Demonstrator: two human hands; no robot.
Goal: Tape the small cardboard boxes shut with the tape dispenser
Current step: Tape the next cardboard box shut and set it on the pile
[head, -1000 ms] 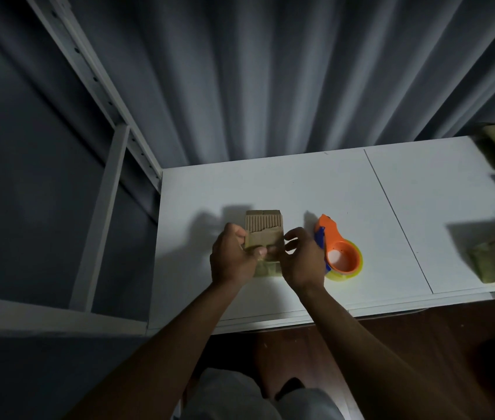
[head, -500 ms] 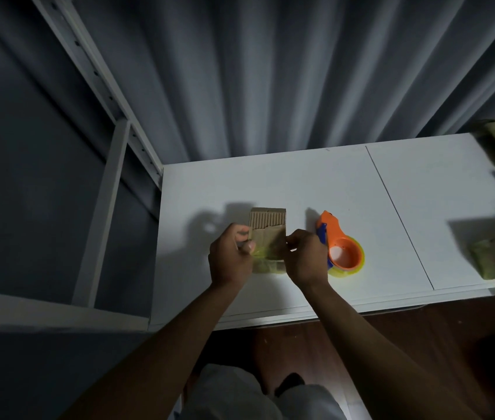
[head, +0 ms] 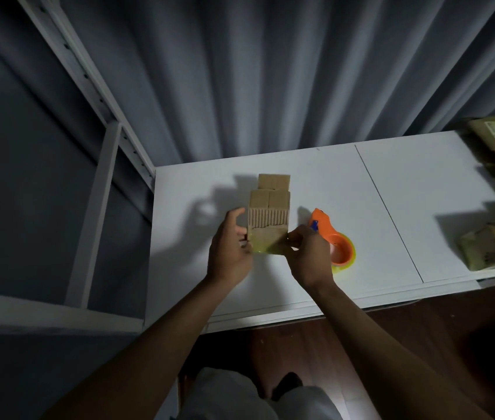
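A small brown cardboard box (head: 267, 219) is held upright above the white table (head: 391, 207), its far flaps standing up. Yellowish tape covers its near lower edge. My left hand (head: 229, 247) grips the box's left side with thumb and curled fingers. My right hand (head: 307, 253) pinches the lower right corner of the box. The orange tape dispenser (head: 332, 239) with its yellow-green tape roll lies on the table just right of my right hand, partly hidden behind it.
Several taped cardboard boxes (head: 489, 247) are piled along the table's right edge. A white metal shelf frame (head: 97, 207) stands to the left, a grey curtain behind. Dark wooden floor (head: 407, 344) lies below the table's front edge.
Both hands have turned and raised the box, so its flaps now stand up at the far end. The dispenser has not moved.
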